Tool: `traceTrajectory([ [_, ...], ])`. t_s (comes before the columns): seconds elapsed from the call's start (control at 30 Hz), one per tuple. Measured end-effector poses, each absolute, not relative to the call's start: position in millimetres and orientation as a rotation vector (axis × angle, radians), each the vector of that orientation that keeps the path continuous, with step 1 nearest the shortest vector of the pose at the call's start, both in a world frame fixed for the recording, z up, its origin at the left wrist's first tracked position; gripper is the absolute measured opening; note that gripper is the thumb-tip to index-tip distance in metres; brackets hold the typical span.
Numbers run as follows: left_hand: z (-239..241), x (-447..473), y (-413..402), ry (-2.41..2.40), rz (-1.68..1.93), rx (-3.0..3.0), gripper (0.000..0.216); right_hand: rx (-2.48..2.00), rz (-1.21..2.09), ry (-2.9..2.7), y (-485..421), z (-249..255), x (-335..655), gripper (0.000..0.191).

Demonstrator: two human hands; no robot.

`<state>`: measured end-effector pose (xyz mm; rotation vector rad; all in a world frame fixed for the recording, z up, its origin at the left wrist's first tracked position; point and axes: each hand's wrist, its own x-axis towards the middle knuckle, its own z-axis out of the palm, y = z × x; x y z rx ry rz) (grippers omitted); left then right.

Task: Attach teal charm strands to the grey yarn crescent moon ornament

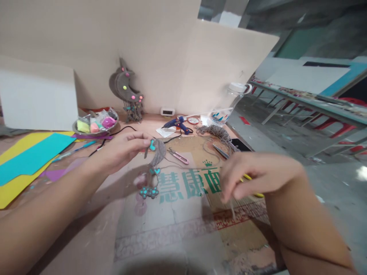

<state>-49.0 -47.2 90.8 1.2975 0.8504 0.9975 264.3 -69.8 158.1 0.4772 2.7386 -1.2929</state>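
two bare hands above the desk (96, 236), well apart. left hand (126, 151): closed at thumb and fingertips on the upper end of a grey yarn-wrapped ornament (159, 153), right by a turquoise piece. ornament position: over printed cardboard (189, 212), near mid-desk, stretching down and toward the wearer from the left fingertips. lower end: openwork section with small turquoise pieces, clustered at the bottom. contact of lower end with cardboard: cannot tell.

right hand (255, 175): motion-blurred, wrist bent, fingers curled downward over the right part of the cardboard. pale strand (233, 210) just below the fingertips; grip on strand: cannot tell. behind and partly hidden by the same hand: yellow-handled scissors (221, 152), blades toward back left.

just right of the ornament: pink-handled thread snips (180, 157), lying on the cardboard. loose grey yarn (186, 168) across the cardboard, between ornament and right hand.

further back: blue hot glue gun (175, 122), small digital clock (167, 112), grey yarn skein (218, 133) near a clear bottle (223, 109) with white lid. left rear: dish (99, 133) of bagged bright clay; beside it, crescent moon ornament (122, 87) with colored balls, against the pale panel (172, 57). far left: turquoise sheet (34, 154) over yellow sheet (11, 196).
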Motion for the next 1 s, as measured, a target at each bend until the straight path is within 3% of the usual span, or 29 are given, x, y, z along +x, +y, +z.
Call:
traceTrajectory([
  [0.17,93,-47,-52,0.836,0.947,1.384,0.010,0.804,-1.063,2.749,-73,168,279,0.021],
  [0.27,91,-44,-57,0.829,0.877,1.493,0.012,1.117,-1.097,2.938,-73,154,262,0.016],
  [0.33,90,-40,-61,0.821,0.803,1.581,0.013,1.372,-1.349,3.027,-75,136,240,0.029],
  [0.43,90,-32,-69,0.785,0.722,1.693,0.015,1.291,-2.049,2.921,-79,105,205,0.045],
  [0.53,89,-24,-75,0.773,0.687,1.747,0.015,1.125,-2.526,2.648,-81,82,183,0.043],
  [0.6,88,-22,-77,0.803,0.673,1.758,0.014,1.173,-2.617,2.558,-80,75,178,0.036],
  [0.8,88,-20,-79,0.867,0.734,1.803,0.014,1.523,-2.398,2.622,-74,76,183,0.022],
  [1.0,87,-19,-79,0.910,0.717,1.757,0.014,1.771,-1.589,3.096,-74,82,187,0.013],
])
